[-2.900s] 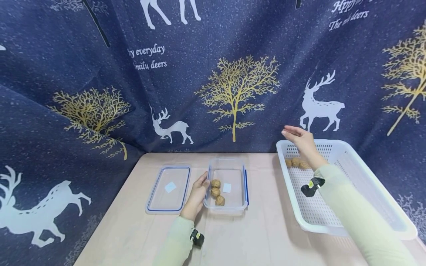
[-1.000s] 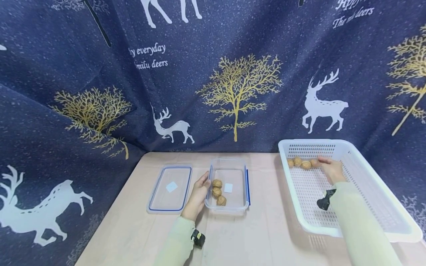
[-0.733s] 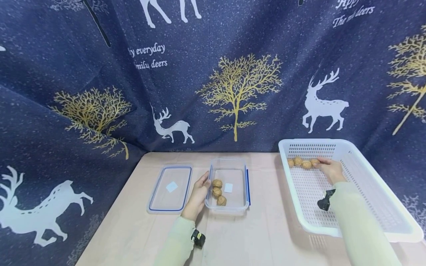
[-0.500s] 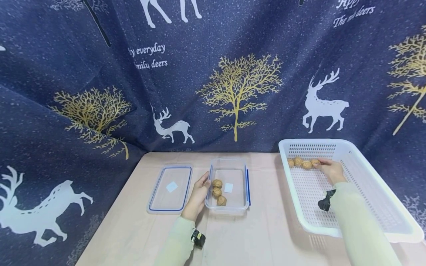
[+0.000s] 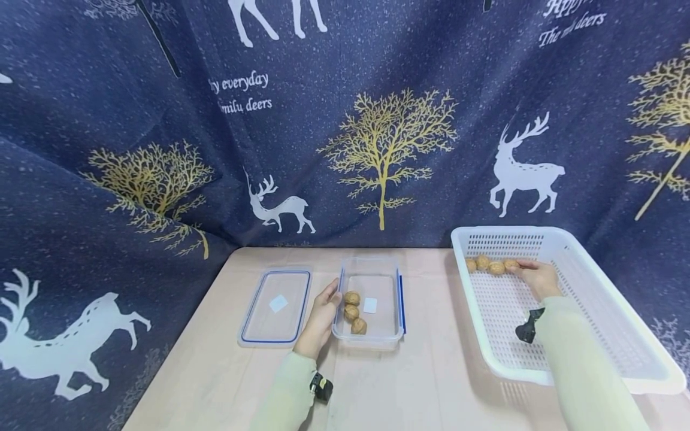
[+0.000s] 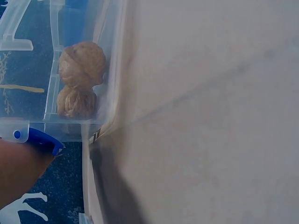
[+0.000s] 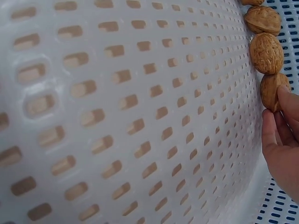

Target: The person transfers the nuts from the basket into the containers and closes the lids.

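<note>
In the head view my left hand (image 5: 320,319) lies along the left side of a clear plastic food container (image 5: 385,326), its fairly straight fingers and thumb touching the wall. Inside, three walnuts (image 5: 351,312) line the left wall. The left wrist view shows part of that hand (image 6: 21,170) beside a blue clip (image 6: 46,140). My right hand (image 5: 539,279) reaches into a white perforated basket (image 5: 474,317). Its thumb and fingers pinch a walnut (image 7: 269,91) at the near end of a row in the right wrist view. Other walnuts (image 7: 266,52) adjoin it along the basket wall.
The container's lid (image 5: 274,323), edged in blue, lies flat on the pale table (image 5: 426,383) to the left. A patterned blue cloth (image 5: 420,197) hangs behind the table. One blue side clip (image 5: 402,305) hangs down at the container's right.
Since the oldest frame, my right hand has come down from above the basket's back-left rim to the row's end walnut. Over the last second it stays there. The left hand has not moved.
</note>
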